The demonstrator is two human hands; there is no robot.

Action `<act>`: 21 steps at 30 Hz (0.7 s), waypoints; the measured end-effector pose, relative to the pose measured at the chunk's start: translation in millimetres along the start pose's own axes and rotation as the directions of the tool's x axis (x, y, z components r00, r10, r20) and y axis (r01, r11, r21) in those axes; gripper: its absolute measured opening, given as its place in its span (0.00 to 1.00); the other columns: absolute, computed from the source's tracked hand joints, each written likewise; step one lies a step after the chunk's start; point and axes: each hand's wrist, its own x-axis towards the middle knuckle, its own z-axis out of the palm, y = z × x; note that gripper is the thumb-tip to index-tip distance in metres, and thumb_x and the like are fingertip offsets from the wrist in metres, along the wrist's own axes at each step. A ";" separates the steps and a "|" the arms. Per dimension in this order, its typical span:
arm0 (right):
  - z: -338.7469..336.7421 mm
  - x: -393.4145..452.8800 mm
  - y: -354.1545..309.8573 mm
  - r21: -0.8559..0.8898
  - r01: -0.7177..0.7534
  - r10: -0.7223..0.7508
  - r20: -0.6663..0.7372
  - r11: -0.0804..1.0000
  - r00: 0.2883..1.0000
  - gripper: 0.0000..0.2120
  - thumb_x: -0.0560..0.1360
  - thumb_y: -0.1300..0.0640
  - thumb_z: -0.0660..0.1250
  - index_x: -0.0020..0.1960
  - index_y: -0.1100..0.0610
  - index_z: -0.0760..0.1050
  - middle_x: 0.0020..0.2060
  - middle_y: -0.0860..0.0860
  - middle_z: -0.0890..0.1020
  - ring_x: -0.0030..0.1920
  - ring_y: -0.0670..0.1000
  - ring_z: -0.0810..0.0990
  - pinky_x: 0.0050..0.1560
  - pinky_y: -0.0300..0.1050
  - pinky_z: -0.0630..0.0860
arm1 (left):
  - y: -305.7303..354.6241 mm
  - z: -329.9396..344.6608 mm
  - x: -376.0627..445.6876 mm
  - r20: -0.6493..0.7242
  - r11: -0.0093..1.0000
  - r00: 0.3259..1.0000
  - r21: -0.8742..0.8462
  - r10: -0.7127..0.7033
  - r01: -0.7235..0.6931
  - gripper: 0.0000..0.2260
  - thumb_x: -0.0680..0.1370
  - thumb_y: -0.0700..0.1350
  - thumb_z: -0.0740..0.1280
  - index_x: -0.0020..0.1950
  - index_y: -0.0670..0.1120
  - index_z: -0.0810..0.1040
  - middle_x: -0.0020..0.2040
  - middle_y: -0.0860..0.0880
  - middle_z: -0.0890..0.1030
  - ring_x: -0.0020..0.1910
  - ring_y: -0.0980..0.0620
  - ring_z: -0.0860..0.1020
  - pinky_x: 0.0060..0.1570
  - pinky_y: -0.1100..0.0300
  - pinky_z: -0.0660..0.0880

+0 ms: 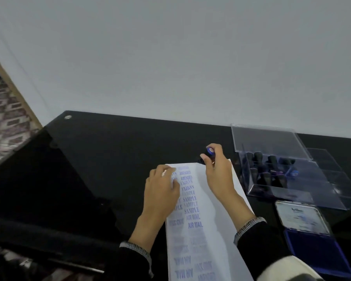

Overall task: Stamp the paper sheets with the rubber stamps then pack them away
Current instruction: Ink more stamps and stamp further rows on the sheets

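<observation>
A white paper sheet (206,220) lies lengthwise on the black desk, covered in blue prints such as SAMPLE, AMENDED and AIR MAIL. My left hand (162,189) presses flat on the sheet's upper left part, fingers spread. At the sheet's far edge my right hand (217,171) grips a black rubber stamp with a blue top (209,152). A clear plastic box (292,191) to the right holds several more black-handled stamps (265,169). An open blue ink pad (316,250) lies near the right front.
The clear lid (265,140) of the stamp box stands tilted over its back. The ink pad's lid (300,217) lies open behind the pad. The black glass desk (109,151) meets a grey wall at the back. A black chair arm (39,232) sits lower left.
</observation>
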 end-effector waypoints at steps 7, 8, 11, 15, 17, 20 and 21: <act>24.8 19.5 27.0 -0.151 0.049 -0.035 0.096 0.987 0.995 0.13 0.79 0.57 0.60 0.63 0.55 0.68 0.51 0.51 0.77 0.47 0.45 0.74 0.43 0.29 0.67 | 0.3 16.2 23.5 0.072 0.994 0.992 -0.037 0.106 -0.104 0.15 0.80 0.49 0.61 0.67 0.51 0.73 0.61 0.57 0.72 0.57 0.60 0.68 0.59 0.65 0.66; 26.9 18.8 29.5 -0.156 0.057 -0.041 0.100 0.986 0.994 0.13 0.79 0.57 0.60 0.63 0.55 0.68 0.51 0.52 0.77 0.47 0.45 0.75 0.43 0.29 0.67 | -0.5 17.2 26.3 0.082 0.994 0.991 -0.021 0.109 -0.107 0.16 0.80 0.50 0.61 0.67 0.52 0.72 0.61 0.57 0.71 0.57 0.60 0.68 0.59 0.65 0.65; 29.6 15.8 33.7 -0.164 0.092 -0.076 0.101 0.982 0.992 0.14 0.79 0.58 0.60 0.65 0.57 0.69 0.53 0.52 0.77 0.49 0.44 0.73 0.43 0.25 0.68 | -0.6 19.1 32.0 0.103 0.993 0.988 0.008 0.113 -0.114 0.17 0.79 0.51 0.60 0.68 0.54 0.70 0.62 0.57 0.70 0.58 0.59 0.67 0.58 0.65 0.62; 29.5 13.8 33.8 -0.170 0.125 -0.106 0.117 0.977 0.987 0.16 0.79 0.61 0.60 0.66 0.59 0.69 0.56 0.53 0.76 0.49 0.41 0.72 0.47 0.18 0.66 | -2.1 25.7 31.5 0.075 0.995 0.992 0.021 0.097 -0.099 0.18 0.78 0.52 0.60 0.68 0.56 0.70 0.61 0.57 0.69 0.58 0.58 0.65 0.56 0.65 0.57; 29.2 13.5 33.3 -0.182 0.137 -0.115 0.126 0.974 0.985 0.16 0.79 0.62 0.60 0.67 0.59 0.68 0.57 0.54 0.76 0.49 0.40 0.71 0.47 0.17 0.64 | -2.9 28.7 30.2 0.064 0.994 0.993 0.038 0.102 -0.104 0.18 0.78 0.52 0.60 0.68 0.57 0.69 0.61 0.57 0.69 0.57 0.58 0.65 0.55 0.64 0.56; 29.3 13.3 32.5 -0.206 0.149 -0.124 0.127 0.967 0.984 0.17 0.79 0.62 0.60 0.67 0.58 0.68 0.57 0.53 0.76 0.49 0.39 0.70 0.46 0.16 0.63 | -3.1 29.8 30.5 0.059 0.992 0.991 0.046 0.117 -0.120 0.19 0.78 0.51 0.59 0.69 0.59 0.67 0.60 0.57 0.68 0.57 0.58 0.65 0.55 0.64 0.57; 29.4 13.3 32.3 -0.210 0.141 -0.117 0.124 0.967 0.985 0.17 0.79 0.62 0.60 0.68 0.58 0.68 0.57 0.53 0.76 0.49 0.39 0.70 0.46 0.16 0.63 | -3.0 29.6 30.5 0.060 0.991 0.991 0.049 0.120 -0.123 0.20 0.78 0.51 0.59 0.70 0.59 0.67 0.60 0.57 0.68 0.57 0.58 0.65 0.55 0.63 0.57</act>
